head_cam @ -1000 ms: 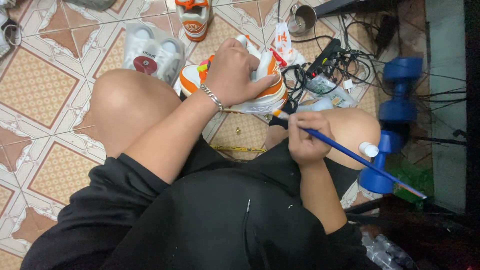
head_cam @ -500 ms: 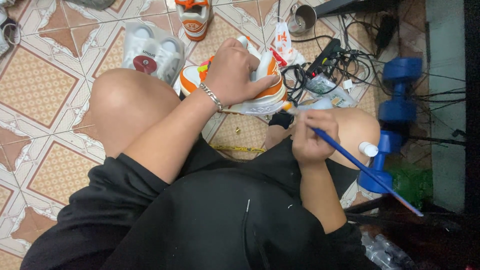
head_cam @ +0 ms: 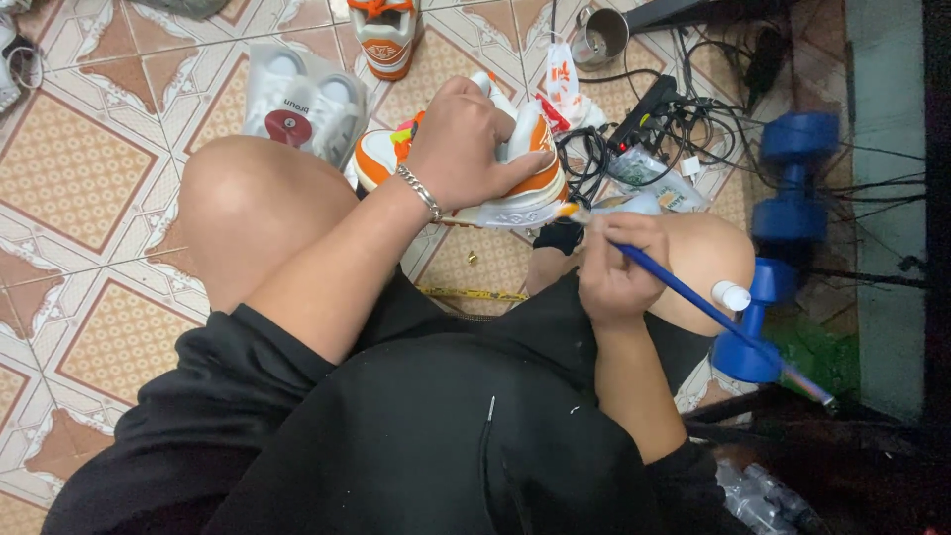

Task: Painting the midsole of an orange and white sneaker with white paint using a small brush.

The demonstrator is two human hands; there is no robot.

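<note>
Seated person, viewed from above; black garment fills the near field, both knees bare. All positions are given relative to the orange and white sneaker (head_cam: 495,168).

Right hand (head_cam: 619,267): nearest the viewer, just below and right of the sneaker, resting near the right knee. Fingers closed together around a blue-handled paintbrush (head_cam: 693,297). The handle runs down and right, away from the sneaker; the bristle end points up-left and meets the sneaker's white sole edge.

Left hand (head_cam: 461,149): on top of the sneaker, fingers wrapped and clamped over its upper, thumb toward the sole side. A silver bracelet (head_cam: 421,191) sits on the wrist, just below-left of the sneaker.

The sneaker is held off the tiled floor (head_cam: 89,159), between the two knees, sole edge turned toward the brush.

Left of the sneaker: a clear plastic package (head_cam: 302,99) lying flat on the tiles. Above it, farther off: a second orange and white sneaker (head_cam: 384,35), standing on the floor. Right of it: a tangle of black cables (head_cam: 654,124) and, beyond these, a blue dumbbell (head_cam: 788,208). Above-right, farthest: a metal cup (head_cam: 601,35).
</note>
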